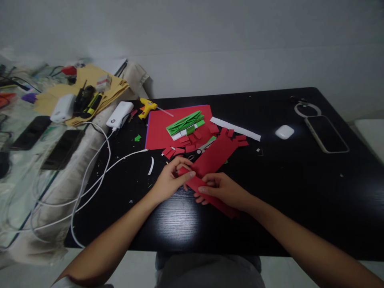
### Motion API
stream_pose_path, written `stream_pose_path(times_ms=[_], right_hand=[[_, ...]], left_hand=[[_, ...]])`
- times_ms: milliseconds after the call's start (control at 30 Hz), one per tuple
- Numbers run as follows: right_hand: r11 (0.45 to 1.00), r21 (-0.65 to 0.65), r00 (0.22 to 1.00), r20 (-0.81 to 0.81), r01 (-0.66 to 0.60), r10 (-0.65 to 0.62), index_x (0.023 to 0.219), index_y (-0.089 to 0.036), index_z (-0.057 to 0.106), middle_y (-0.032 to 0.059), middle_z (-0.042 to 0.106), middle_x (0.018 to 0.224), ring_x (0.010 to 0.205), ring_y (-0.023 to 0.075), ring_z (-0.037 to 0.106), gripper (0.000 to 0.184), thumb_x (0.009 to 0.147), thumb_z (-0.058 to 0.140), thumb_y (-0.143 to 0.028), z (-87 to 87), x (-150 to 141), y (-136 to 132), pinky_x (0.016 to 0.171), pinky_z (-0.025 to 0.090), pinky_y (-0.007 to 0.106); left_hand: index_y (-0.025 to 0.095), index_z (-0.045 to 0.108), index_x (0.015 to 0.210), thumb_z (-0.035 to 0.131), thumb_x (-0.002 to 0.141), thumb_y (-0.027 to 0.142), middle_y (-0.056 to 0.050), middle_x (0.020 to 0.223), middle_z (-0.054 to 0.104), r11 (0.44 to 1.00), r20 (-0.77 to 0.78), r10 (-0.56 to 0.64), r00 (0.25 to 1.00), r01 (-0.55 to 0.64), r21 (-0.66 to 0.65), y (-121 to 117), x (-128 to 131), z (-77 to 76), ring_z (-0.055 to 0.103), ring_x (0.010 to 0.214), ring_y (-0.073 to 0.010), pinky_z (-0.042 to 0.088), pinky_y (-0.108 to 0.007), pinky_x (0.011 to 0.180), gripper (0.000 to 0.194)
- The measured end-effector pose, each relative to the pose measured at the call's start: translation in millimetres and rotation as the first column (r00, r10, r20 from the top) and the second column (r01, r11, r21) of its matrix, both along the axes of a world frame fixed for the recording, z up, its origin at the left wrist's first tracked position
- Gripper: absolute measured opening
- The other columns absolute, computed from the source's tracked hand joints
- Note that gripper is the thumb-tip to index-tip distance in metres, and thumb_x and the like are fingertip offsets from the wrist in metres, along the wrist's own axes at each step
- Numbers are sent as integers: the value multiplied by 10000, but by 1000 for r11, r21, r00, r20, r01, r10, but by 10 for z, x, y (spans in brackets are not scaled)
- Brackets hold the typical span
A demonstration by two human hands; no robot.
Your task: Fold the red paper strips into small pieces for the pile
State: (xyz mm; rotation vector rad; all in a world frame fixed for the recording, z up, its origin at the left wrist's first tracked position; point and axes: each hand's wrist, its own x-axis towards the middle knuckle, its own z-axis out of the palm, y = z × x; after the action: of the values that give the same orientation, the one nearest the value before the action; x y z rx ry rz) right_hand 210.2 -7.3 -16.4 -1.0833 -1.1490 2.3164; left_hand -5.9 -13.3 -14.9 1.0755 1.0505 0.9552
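Both my hands meet over a long strip of red paper lying on the black table. My left hand pinches the strip's folded near end between thumb and fingers. My right hand grips the same strip from the right, fingers curled over its edge. The strip's far end is cut into small tabs. Scissors lie partly hidden under the strip, just beyond my hands.
A red sheet carries folded green and white paper and red scraps. Around it lie a yellow glue gun, a white strip, a power bank with white cables, an earbud case and a phone.
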Motion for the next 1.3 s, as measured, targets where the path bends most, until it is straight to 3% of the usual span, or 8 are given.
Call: stream_pose_path(times_ms=[233,567,900,1000,1067,1133,1200,1300], right_hand=[[996,55,998,2,-68,68,959,-123,718,118,798,963,799,209,789,421,874,741,-534,-10,11,-11,727,640,334],[980,67,982,21,-189,188,952,-86,729,126,799,902,765,191,784,479,896,711,-561,44,208,131,717,638,305],[950,50,943,148,-309,299,912,-105,734,125,800,928,801,189,778,485,894,691,-588,190,565,166,748,618,306],[932,189,923,296,-309,246,873,-126,725,96,787,870,757,188,759,403,935,655,-518,212,633,64,710,605,313],[866,402,888,450,-297,95,900,-151,737,68,772,850,752,191,738,297,968,624,-416,215,642,-58,718,597,336],[717,625,812,566,-308,-144,1021,-180,752,63,771,946,841,213,726,176,964,625,-287,180,615,-214,815,589,397],[512,796,750,545,-322,-375,1102,-160,740,101,751,1076,1018,262,694,202,921,653,-170,104,557,-386,937,561,463],[216,897,736,441,-386,-514,1166,-163,726,123,711,1219,1182,291,628,281,939,578,-87,-43,452,-615,1028,522,502]], left_hand=[[177,664,1013,863,757,289,56,626,620,998,-77,68,995,-66,25,74,-102,21,606,523,-115,523,-236,538,343],[157,715,895,876,748,355,14,695,707,969,-140,240,961,-228,94,202,-467,137,610,583,-98,470,-206,609,294],[154,732,940,761,863,398,3,653,679,1000,-354,6,935,4,26,-211,-633,254,605,610,-116,446,-222,617,257],[167,724,917,721,896,394,19,666,642,998,-453,-8,892,38,58,-433,-578,183,573,613,-106,433,-219,607,228],[177,715,924,678,930,402,23,680,634,993,-510,-17,860,75,92,-567,-518,113,576,629,-108,440,-223,615,228],[188,712,942,649,955,400,20,717,647,987,-560,-13,828,100,125,-672,-452,47,599,675,-117,461,-230,648,222],[199,713,968,628,972,392,10,785,673,980,-607,4,795,116,159,-739,-398,3,625,732,-126,479,-240,685,211],[210,711,979,600,993,374,4,832,687,964,-677,55,734,138,228,-771,-361,-12,633,765,-136,487,-253,704,199]])
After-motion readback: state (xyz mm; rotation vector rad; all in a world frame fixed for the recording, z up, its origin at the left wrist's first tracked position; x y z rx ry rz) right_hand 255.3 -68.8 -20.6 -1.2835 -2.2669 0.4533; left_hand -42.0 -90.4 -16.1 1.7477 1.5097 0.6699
